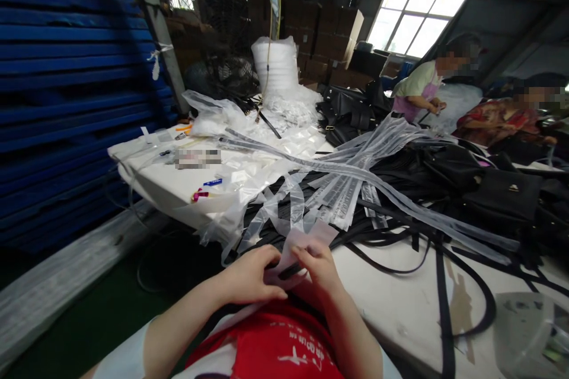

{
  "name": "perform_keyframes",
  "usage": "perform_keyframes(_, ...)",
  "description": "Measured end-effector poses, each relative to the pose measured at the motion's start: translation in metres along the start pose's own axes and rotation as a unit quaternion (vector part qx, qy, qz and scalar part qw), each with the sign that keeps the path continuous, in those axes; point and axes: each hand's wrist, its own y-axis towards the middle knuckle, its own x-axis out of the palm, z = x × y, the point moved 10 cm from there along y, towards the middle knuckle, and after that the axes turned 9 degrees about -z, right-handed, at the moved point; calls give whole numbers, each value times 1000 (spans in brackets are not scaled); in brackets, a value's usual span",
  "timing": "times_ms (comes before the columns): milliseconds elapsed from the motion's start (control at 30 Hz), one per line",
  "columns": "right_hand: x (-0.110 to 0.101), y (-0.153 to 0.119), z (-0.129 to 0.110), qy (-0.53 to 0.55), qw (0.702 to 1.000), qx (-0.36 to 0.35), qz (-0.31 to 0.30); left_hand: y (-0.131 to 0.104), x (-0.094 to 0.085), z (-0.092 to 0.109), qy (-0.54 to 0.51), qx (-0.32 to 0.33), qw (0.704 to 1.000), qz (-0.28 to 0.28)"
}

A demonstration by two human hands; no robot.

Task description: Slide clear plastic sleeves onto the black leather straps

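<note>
A thin, pale translucent sheet (326,233) is in front of my body, over the table's near edge. My right hand (319,265) pinches it between thumb and fingers. The dark end of a black strap (291,270) shows against the sheet, between my hands. My left hand (251,275) curls around the sheet's left side, its thumb held apart below. Its other fingertips are partly hidden. Just beyond, long clear plastic sleeves (342,195) lie over a heap of black straps (262,219).
A white table (382,293) extends forward and right. Black bags (502,192) are piled at right, near a clear plastic bag (528,331). A white roll (276,65) stands at the back. Blue pallets (75,71) are stacked left. Two people (418,89) work at the far right.
</note>
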Motion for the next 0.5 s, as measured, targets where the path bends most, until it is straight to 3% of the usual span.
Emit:
perform_keyframes(100,9,0,6,9,999,9,-39,-2,-25,25,-45,68,990,113)
perform_keyframes(233,5,2,8,-18,999,-5,-30,-1,-44,15,-150,55,964,213)
perform_keyframes(367,-14,3,1,-31,998,-26,37,5,-40,12,-257,86,950,152)
perform_keyframes(500,-3,1,-16,-62,996,-69,11,9,-29,30,-197,125,968,93)
